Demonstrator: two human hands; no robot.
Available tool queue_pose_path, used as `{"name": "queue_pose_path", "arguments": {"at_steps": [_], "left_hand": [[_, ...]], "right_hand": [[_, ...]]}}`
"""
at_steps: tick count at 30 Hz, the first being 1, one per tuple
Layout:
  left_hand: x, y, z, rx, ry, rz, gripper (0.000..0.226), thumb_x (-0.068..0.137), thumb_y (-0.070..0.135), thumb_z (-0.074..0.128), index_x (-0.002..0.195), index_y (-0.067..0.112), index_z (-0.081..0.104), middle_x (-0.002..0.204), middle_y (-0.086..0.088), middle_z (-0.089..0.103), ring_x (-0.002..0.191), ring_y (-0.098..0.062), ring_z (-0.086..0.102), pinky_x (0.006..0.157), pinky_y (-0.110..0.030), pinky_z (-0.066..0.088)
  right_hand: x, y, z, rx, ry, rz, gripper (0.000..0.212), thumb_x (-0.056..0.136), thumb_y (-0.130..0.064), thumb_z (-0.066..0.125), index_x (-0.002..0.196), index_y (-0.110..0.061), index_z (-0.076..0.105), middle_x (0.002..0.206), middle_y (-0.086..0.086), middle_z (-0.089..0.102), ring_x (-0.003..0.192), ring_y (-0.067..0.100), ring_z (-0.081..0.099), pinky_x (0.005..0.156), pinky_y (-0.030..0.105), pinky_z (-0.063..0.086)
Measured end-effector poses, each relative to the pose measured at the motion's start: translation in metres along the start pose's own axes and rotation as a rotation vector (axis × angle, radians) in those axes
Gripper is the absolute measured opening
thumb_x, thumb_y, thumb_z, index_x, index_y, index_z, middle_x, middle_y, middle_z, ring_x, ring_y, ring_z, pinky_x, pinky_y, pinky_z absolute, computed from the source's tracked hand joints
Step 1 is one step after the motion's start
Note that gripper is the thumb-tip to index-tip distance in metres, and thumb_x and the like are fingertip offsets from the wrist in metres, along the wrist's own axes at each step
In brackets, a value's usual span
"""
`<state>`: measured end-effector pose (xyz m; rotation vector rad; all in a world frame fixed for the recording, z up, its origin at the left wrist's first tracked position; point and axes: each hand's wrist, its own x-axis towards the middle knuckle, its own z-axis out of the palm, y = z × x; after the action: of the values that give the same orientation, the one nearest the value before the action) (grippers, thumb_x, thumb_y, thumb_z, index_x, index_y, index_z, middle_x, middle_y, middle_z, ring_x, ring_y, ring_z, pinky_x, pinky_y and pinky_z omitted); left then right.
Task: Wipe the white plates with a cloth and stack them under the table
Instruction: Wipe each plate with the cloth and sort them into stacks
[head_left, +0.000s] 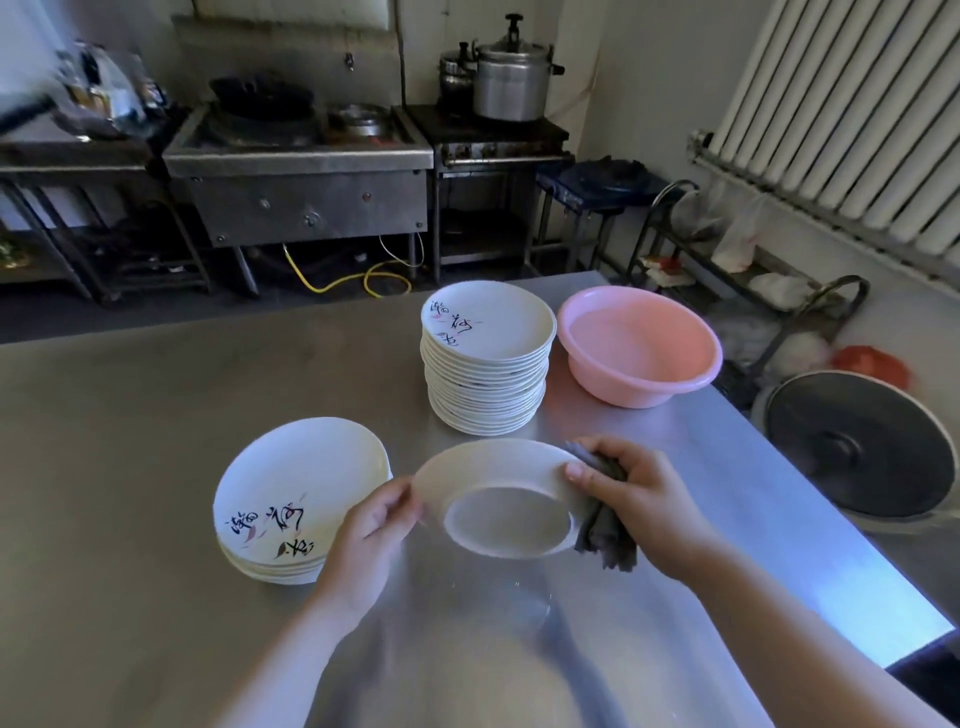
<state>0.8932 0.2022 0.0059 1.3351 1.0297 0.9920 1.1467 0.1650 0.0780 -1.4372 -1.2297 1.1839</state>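
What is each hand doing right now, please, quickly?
Left hand: grips the left rim of the upturned plate.
Right hand: holds the dark cloth against the plate's right rim, thumb on the plate.

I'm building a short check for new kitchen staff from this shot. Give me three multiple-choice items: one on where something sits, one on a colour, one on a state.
1. Where does the pink basin stand on the table?
A. right beside the tall plate stack, on its right
B. in front of the short plate stack
C. on top of the tall stack

2. What colour is the cloth?
A. white
B. dark grey
C. yellow

3. How is the plate in hand held?
A. lying flat on the table, face up
B. resting in the basin
C. lifted, underside toward the camera

Key: 1 A, the basin's rim nearly meets the tall stack's right side. 2 B, the folded cloth under the right hand is dark grey. 3 C, the foot ring faces the camera while the left hand grips the rim.
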Motion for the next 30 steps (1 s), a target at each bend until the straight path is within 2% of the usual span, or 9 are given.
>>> {"name": "queue_pose_path", "arguments": {"at_steps": [3, 6, 8, 11, 13, 15, 19, 23, 30], "left_hand": [[-0.008, 0.003, 0.000, -0.120, 0.024, -0.048, 0.049, 0.084, 0.046, 0.063, 0.095, -0.002, 0.060, 0.088, -0.028, 0.056, 0.083, -0.022, 0.048, 0.082, -0.043, 0.039], [-0.020, 0.011, 0.006, -0.228, 0.062, -0.096, 0.049, 0.076, 0.043, 0.066, 0.096, -0.001, 0.060, 0.089, -0.018, 0.057, 0.083, -0.023, 0.047, 0.077, -0.041, 0.037], [-0.024, 0.013, 0.009, -0.303, 0.095, -0.114, 0.040, 0.079, 0.031, 0.068, 0.097, -0.003, 0.060, 0.091, -0.017, 0.059, 0.083, -0.021, 0.051, 0.071, -0.036, 0.040], [-0.028, 0.018, 0.012, -0.447, 0.160, -0.156, 0.019, 0.085, 0.021, 0.060, 0.094, 0.005, 0.064, 0.085, -0.004, 0.065, 0.073, -0.012, 0.056, 0.062, -0.027, 0.040], [-0.030, 0.022, 0.012, -0.517, 0.191, -0.181, 0.016, 0.084, 0.021, 0.055, 0.090, 0.010, 0.064, 0.081, -0.001, 0.063, 0.070, -0.012, 0.054, 0.063, -0.029, 0.037], [-0.030, 0.024, 0.015, -0.557, 0.225, -0.199, 0.012, 0.089, 0.018, 0.053, 0.089, 0.010, 0.063, 0.077, 0.001, 0.063, 0.069, -0.012, 0.053, 0.062, -0.028, 0.040], [-0.031, 0.029, 0.026, -0.585, 0.267, -0.243, 0.018, 0.098, 0.013, 0.046, 0.091, 0.010, 0.063, 0.081, 0.002, 0.067, 0.070, -0.010, 0.058, 0.064, -0.028, 0.044], [-0.034, 0.032, 0.034, -0.547, 0.256, -0.207, 0.014, 0.097, 0.013, 0.048, 0.089, 0.006, 0.056, 0.078, -0.001, 0.065, 0.068, -0.011, 0.059, 0.061, -0.025, 0.048], [-0.024, 0.040, 0.023, -0.616, 0.359, -0.198, 0.016, 0.097, 0.012, 0.048, 0.089, 0.011, 0.062, 0.083, -0.001, 0.067, 0.072, -0.010, 0.061, 0.064, -0.025, 0.048]], "right_hand": [[0.005, 0.004, 0.006, 0.120, 0.061, 0.054, 0.020, 0.084, -0.027, 0.069, 0.098, -0.014, 0.069, 0.060, 0.020, 0.059, 0.040, 0.029, 0.054, 0.041, 0.039, 0.049], [0.013, 0.015, 0.011, 0.051, 0.172, 0.023, 0.010, 0.090, -0.022, 0.067, 0.099, -0.019, 0.071, 0.083, 0.013, 0.069, 0.069, 0.024, 0.065, 0.062, 0.036, 0.057], [0.018, 0.018, 0.013, -0.138, 0.286, -0.050, 0.006, 0.094, -0.023, 0.062, 0.093, -0.026, 0.067, 0.096, 0.006, 0.068, 0.084, 0.017, 0.063, 0.078, 0.023, 0.050], [0.016, 0.001, 0.017, -0.330, 0.453, -0.168, 0.018, 0.101, -0.018, 0.048, 0.088, -0.025, 0.059, 0.102, 0.004, 0.057, 0.081, -0.001, 0.058, 0.068, 0.002, 0.037], [0.007, -0.003, 0.024, -0.313, 0.401, -0.281, 0.021, 0.102, -0.013, 0.043, 0.092, -0.019, 0.060, 0.103, 0.001, 0.051, 0.064, -0.002, 0.063, 0.059, 0.008, 0.044], [-0.003, 0.001, 0.035, -0.366, 0.317, -0.400, 0.020, 0.098, -0.017, 0.047, 0.095, -0.024, 0.065, 0.102, -0.011, 0.049, 0.070, 0.019, 0.066, 0.059, 0.023, 0.050], [-0.005, 0.022, 0.050, -0.625, 0.350, -0.496, 0.019, 0.085, -0.019, 0.059, 0.098, -0.026, 0.071, 0.097, -0.021, 0.056, 0.093, 0.007, 0.051, 0.082, 0.013, 0.041], [0.002, 0.014, 0.064, -0.620, 0.373, -0.483, 0.023, 0.082, -0.016, 0.063, 0.101, -0.025, 0.072, 0.094, -0.018, 0.059, 0.092, 0.006, 0.050, 0.084, 0.002, 0.033], [-0.023, 0.020, 0.065, -0.660, 0.040, -0.727, 0.023, 0.080, -0.003, 0.068, 0.093, -0.020, 0.073, 0.099, -0.012, 0.062, 0.093, 0.010, 0.057, 0.083, 0.017, 0.045]]}}
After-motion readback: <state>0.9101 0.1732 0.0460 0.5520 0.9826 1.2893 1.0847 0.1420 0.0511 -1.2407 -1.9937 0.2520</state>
